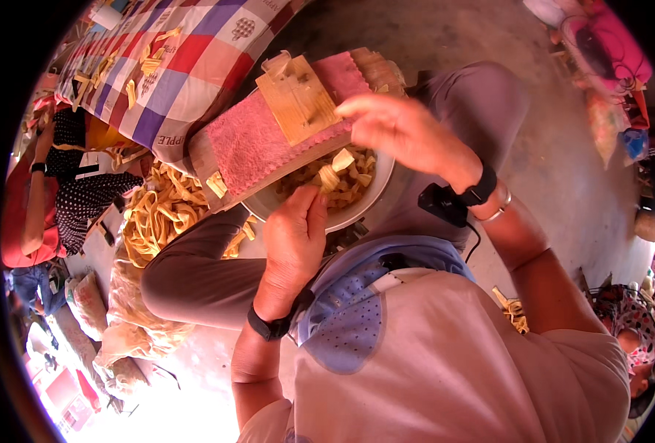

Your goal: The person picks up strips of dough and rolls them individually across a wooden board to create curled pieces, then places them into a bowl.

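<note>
My left hand (295,235) is closed over the near rim of a white basin (381,181), thumb and fingers pinching a knotted pale-yellow strip (329,177). More yellow pieces fill the basin, which is partly hidden under a board. My right hand (400,131) is above the basin's far right side, fingers stretched toward a small wooden block (295,96); whether they touch it I cannot tell. The block rests on a pink cloth (246,144) covering the board.
A heap of long yellow strips (161,210) lies at the left beside my knee. Behind it is a checked tablecloth (187,66) with scattered strips. Another person's arm (36,196) shows at far left. Loose strips (512,310) lie on the floor at right.
</note>
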`<state>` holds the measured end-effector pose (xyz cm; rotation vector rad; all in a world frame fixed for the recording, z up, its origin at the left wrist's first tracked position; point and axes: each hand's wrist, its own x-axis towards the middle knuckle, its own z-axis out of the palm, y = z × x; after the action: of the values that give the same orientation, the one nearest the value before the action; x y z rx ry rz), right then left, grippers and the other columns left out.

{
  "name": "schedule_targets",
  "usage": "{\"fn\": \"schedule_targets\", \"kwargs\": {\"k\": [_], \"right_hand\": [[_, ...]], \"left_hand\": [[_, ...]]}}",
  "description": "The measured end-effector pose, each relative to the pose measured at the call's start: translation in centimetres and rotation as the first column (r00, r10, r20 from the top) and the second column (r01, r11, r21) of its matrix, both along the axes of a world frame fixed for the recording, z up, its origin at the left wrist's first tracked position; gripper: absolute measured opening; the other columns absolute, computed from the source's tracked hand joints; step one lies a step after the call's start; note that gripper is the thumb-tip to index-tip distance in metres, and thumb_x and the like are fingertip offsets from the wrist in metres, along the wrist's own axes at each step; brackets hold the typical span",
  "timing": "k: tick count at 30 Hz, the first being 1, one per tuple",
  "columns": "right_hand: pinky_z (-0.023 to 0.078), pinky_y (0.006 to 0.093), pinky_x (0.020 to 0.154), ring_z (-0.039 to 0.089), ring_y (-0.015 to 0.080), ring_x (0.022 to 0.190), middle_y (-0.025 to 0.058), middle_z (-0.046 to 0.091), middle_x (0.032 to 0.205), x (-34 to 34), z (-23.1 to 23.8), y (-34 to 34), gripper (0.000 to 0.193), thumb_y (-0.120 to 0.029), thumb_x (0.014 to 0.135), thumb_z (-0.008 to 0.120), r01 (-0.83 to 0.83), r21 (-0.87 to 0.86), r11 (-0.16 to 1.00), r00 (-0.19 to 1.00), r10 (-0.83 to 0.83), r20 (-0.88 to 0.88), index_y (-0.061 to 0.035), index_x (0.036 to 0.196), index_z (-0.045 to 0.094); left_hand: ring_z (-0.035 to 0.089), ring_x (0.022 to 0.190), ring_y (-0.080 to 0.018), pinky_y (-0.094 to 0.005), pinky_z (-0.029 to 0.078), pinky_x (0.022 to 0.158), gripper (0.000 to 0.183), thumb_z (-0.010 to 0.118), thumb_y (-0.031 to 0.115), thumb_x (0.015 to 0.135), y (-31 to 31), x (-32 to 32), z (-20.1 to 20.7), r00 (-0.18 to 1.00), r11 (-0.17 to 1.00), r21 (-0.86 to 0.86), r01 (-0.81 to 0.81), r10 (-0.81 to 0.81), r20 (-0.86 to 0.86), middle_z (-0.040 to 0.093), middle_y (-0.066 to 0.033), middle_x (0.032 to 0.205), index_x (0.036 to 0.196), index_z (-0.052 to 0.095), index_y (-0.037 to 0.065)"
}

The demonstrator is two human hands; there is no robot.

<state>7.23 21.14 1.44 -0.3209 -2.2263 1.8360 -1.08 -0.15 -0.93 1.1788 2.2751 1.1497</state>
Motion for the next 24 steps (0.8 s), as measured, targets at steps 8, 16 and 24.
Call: {"fn": "schedule_targets", "kwargs": {"k": [8, 16, 24], "right_hand": [[0.042, 0.0425, 0.058, 0.054, 0.037, 0.068, 0.0158, 0.053, 0.067, 0.4, 0.6, 1.0, 0.022, -0.019, 0.084, 0.064, -0.37, 0.619, 0.693, 0.926, 0.327, 0.187, -0.0019, 0.077, 0.052], [0.048, 0.0387, 0.069, 0.062, 0.0302, 0.081, 0.0121, 0.063, 0.085, -1.1, 1.2, 1.6, 0.025, -0.017, 0.076, 0.068, -0.199, 0.682, 0.703, 0.957, 0.288, -0.017, -0.005, 0.098, 0.065], [0.044, 0.0355, 0.061, 0.06, 0.0258, 0.066, 0.012, 0.058, 0.07, -2.4, 3.6, 1.6, 0.015, -0.017, 0.089, 0.059, -0.596, 0.312, 0.74, 0.798, 0.504, 0.33, -0.0024, 0.086, 0.061]], "left_hand": [[0.061, 0.074, -0.0368, -0.0403, 0.048, 0.06, 0.008, 0.061, 0.012, 0.085, 0.4, -2.0, 2.0, 0.968, 0.995, 0.016, 0.102, -0.095, -0.233, 0.063, -0.0138, 0.08, 0.089, 0.061, 0.006], [0.061, 0.07, -0.0339, -0.0371, 0.047, 0.059, 0.006, 0.063, 0.009, 0.083, 1.7, -2.9, 1.4, 0.971, 0.993, 0.012, 0.118, -0.113, -0.212, 0.062, -0.0153, 0.077, 0.088, 0.063, 0.005], [0.053, 0.065, -0.0144, -0.0276, 0.044, 0.062, 0.01, 0.059, 0.008, 0.091, 2.1, -4.7, 3.1, 0.946, 0.962, 0.037, 0.272, -0.274, 0.172, 0.056, -0.0104, 0.071, 0.093, 0.061, -0.002]]}}
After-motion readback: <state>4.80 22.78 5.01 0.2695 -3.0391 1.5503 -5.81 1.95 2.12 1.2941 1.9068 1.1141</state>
